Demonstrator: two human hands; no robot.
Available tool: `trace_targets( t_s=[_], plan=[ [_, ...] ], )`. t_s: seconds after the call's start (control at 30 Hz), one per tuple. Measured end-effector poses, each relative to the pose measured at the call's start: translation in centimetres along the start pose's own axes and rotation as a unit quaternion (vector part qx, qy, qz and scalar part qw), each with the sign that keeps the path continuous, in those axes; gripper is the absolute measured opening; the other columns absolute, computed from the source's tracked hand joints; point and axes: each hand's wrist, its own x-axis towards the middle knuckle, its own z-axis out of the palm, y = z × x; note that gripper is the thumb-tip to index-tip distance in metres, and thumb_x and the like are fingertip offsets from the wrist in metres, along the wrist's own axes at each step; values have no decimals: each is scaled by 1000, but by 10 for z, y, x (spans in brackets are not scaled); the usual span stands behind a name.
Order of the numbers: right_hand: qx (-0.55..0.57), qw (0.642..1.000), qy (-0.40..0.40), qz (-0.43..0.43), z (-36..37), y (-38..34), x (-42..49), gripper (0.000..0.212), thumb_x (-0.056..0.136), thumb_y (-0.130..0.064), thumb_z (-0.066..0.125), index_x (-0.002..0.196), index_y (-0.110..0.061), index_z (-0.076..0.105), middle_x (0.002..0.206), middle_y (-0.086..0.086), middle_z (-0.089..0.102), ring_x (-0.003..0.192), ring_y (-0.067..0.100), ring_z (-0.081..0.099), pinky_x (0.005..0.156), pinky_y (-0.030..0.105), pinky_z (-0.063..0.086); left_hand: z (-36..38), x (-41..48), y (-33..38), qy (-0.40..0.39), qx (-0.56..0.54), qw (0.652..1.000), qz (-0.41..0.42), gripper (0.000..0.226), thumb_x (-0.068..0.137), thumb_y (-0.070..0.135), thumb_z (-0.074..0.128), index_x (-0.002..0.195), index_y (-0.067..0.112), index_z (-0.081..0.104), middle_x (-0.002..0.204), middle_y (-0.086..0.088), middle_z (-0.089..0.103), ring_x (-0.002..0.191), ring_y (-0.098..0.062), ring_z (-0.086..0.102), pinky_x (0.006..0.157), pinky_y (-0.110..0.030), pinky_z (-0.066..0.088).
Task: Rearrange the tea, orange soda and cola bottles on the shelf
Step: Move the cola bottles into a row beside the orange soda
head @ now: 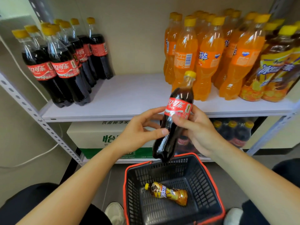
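A cola bottle with a yellow cap hangs in front of the shelf edge, above the basket. My right hand grips it at the red label. My left hand curls round its lower body, thumb on the front. Several cola bottles stand at the shelf's left. At the right, a group of orange soda bottles fills the shelf. Tea bottles stand at the far right. One tea bottle lies on its side in the dark basket.
The white shelf board has a bare stretch between colas and sodas. Under it sit a water carton and a pack of cola bottles. Perforated metal uprights frame the shelf. My shoes flank the basket on the floor.
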Motion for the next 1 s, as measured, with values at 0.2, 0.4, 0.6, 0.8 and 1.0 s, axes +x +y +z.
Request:
trace_targets(
  t_s=[0.2, 0.4, 0.6, 0.8, 1.0],
  plan=[
    [33, 997, 72, -13, -16, -23, 7, 62, 75, -28, 77, 133, -13, 58, 116, 8, 71, 103, 22, 71, 80, 36, 59, 14, -2, -2, -71, 47, 996, -27, 75, 76, 46, 81, 144, 43, 50, 125, 7, 70, 105, -21, 71, 80, -30, 57],
    [82, 991, 102, 5, -31, -26, 10, 63, 79, -36, 75, 135, -13, 58, 109, 6, 75, 97, 22, 73, 84, 43, 62, 32, 1, -1, -30, -28, 999, 16, 68, 78, 30, 83, 140, 35, 55, 130, 0, 71, 117, -32, 68, 97, -60, 54],
    [118, 987, 106, 12, -39, -27, 9, 59, 82, -46, 72, 132, -15, 60, 109, 5, 76, 98, 22, 75, 83, 42, 61, 29, 7, 1, -9, -70, 997, 13, 61, 85, 6, 73, 141, 18, 53, 118, -8, 76, 96, -28, 71, 87, -39, 60],
    [74, 990, 115, -42, -36, -29, 5, 66, 78, -46, 77, 135, -20, 56, 111, 1, 75, 101, 20, 73, 86, 44, 58, 21, 6, 4, -77, -80, 994, -19, 64, 91, -17, 58, 147, 13, 48, 126, -7, 73, 108, -19, 71, 87, -24, 55],
    [-11, 991, 81, -105, -23, -29, 5, 64, 80, -29, 79, 138, -34, 53, 128, -1, 69, 118, 17, 67, 90, 35, 59, 30, 8, 4, -11, -40, 998, -41, 49, 80, 26, 76, 126, 16, 62, 122, -5, 71, 113, -24, 68, 90, -25, 55]
  ],
)
